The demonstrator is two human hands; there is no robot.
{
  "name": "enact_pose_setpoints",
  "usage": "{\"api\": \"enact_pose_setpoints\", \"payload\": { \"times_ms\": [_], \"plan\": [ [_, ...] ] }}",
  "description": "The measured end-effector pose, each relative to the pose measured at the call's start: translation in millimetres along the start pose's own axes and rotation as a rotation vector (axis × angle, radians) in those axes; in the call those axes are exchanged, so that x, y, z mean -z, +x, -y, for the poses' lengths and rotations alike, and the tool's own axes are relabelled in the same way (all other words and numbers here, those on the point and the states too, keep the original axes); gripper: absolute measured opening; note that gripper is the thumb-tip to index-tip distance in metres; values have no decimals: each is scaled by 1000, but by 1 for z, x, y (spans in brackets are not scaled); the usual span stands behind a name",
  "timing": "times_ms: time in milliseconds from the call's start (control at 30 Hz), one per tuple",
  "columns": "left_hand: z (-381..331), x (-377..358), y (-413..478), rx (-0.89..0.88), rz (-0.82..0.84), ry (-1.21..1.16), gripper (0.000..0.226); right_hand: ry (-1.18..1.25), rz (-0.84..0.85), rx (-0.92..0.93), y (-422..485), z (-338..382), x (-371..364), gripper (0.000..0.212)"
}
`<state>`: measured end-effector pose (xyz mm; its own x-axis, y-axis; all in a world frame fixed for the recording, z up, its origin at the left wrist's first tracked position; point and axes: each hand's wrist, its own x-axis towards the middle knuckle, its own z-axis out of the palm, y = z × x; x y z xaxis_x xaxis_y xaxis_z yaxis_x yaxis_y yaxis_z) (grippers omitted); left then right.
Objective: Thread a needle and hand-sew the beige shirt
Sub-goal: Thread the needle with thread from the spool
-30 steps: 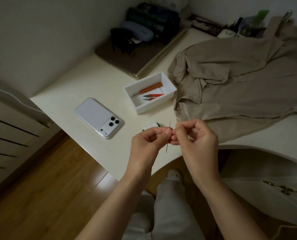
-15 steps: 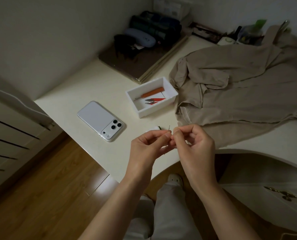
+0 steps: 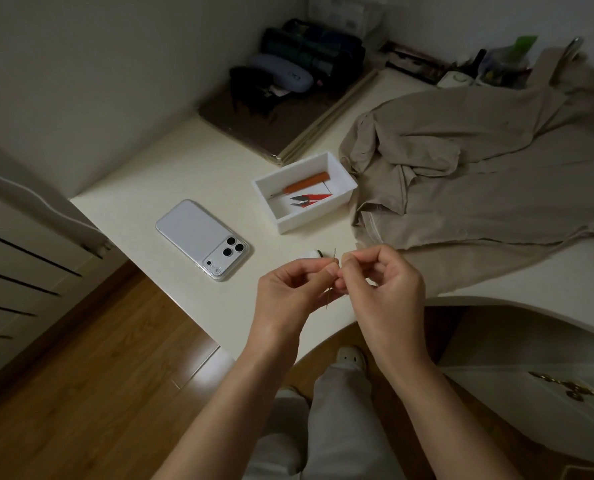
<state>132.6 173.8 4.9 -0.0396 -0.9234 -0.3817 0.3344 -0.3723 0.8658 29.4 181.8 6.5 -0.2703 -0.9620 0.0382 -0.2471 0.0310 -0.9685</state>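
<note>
Over the bench's (image 3: 184, 161) near edge, the left hand (image 3: 288, 292) grip pinches the needle (image 3: 328, 301) upright; the right hand (image 3: 382, 299) grip is pinched narrow beside it.

The shirt (image 3: 489, 188) is soft matt cloth — creased. The table (image 3: 170, 168) looks smooth and satiny. Floor (image 3: 91, 393) — glossy wood; needle (image 3: 333, 258), thin metal.

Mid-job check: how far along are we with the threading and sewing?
Done: nothing stitched yet. In hand: the left hand pinches the thin metal needle upright; the right hand pinches at its eye, presumably thread too fine to see. Left: confirm threading, then stitch the crumpled beige shirt lying untouched on the cream table.
</note>
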Motion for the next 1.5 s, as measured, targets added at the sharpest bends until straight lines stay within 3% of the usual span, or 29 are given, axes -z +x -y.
{"api": "enact_pose_setpoints", "payload": {
  "times_ms": [900,1100,1300,1500],
  "plan": [
    [-1,-6,-7,-61,-40,101,9,25,0,11,-3,0,4,19],
    [-1,-6,-7,-52,-45,149,25,15,-26,78,-7,-3,4,21],
    [-1,-5,-8,-59,-37,175,23,5,-42,118,-7,-7,3,10],
    [-2,-3,-8,-70,-33,203,23,-8,-48,139,-7,-7,0,14]
  ]
}}
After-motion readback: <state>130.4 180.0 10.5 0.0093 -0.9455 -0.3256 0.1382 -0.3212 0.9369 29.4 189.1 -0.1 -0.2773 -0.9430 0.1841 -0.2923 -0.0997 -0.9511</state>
